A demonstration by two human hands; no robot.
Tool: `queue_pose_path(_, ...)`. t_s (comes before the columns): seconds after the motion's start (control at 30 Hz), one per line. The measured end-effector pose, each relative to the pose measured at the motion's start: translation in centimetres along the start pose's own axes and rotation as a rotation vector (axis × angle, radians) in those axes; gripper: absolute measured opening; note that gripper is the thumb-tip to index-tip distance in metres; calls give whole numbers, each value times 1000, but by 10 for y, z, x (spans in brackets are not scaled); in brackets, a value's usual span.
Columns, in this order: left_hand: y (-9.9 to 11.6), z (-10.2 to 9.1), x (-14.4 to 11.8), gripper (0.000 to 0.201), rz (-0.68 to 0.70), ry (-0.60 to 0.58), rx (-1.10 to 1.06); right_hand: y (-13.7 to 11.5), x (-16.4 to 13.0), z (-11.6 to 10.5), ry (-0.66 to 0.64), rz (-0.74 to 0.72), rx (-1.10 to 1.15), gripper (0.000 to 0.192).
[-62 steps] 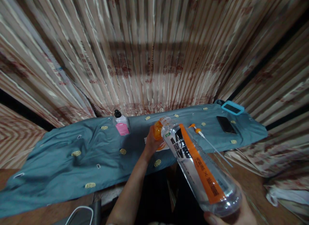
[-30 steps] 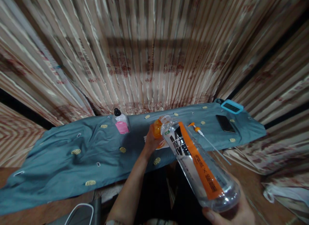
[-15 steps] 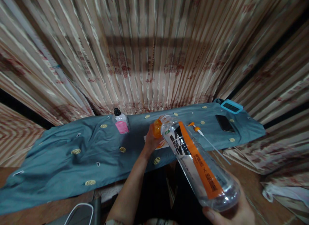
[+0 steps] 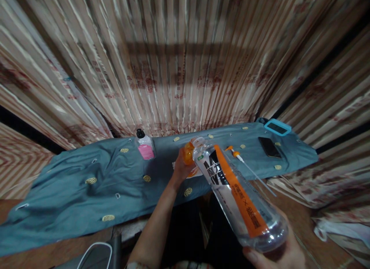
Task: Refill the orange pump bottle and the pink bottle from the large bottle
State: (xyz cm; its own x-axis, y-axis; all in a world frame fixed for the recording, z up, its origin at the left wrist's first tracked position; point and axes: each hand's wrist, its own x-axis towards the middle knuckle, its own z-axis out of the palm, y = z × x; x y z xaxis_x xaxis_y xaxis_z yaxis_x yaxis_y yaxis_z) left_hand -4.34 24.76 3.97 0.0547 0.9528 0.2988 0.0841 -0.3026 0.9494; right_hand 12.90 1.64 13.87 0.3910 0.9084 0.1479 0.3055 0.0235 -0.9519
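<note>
A clear plastic bottle point(image 4: 228, 192) with a white, black and orange label is tilted, its mouth pointing up and left. My right hand point(image 4: 277, 249) grips it around its base. My left hand point(image 4: 181, 167) is wrapped round an orange bottle point(image 4: 189, 152) on the cloth. The clear bottle's mouth is at the top of the orange bottle; whether the two touch, I cannot tell. Part of the orange bottle is hidden behind my fingers and the clear bottle. Right of them lies an orange and white pump head point(image 4: 236, 154) with a long straw.
A bottle with a pink label and black cap point(image 4: 146, 147) stands on the blue cloth point(image 4: 115, 192) at left. To the right lie a dark phone point(image 4: 269, 147) and a light-blue framed device point(image 4: 277, 127). Pleated curtains point(image 4: 179, 68) hang behind and along the sides.
</note>
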Motion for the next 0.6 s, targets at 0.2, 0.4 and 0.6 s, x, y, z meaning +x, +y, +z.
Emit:
queue_pose_path(0.2,2,-1,0,58,4,-14,-13,6,2,-5,77,3,18,78)
queue_pose_path(0.4,4,-1,0,59,24,-5,-29,24,7,-20,-53,-165,-122,77)
queue_pose_path(0.6,2,-1,0,55,41,-6,-33,21,9,-21,-61,-183,-175,78)
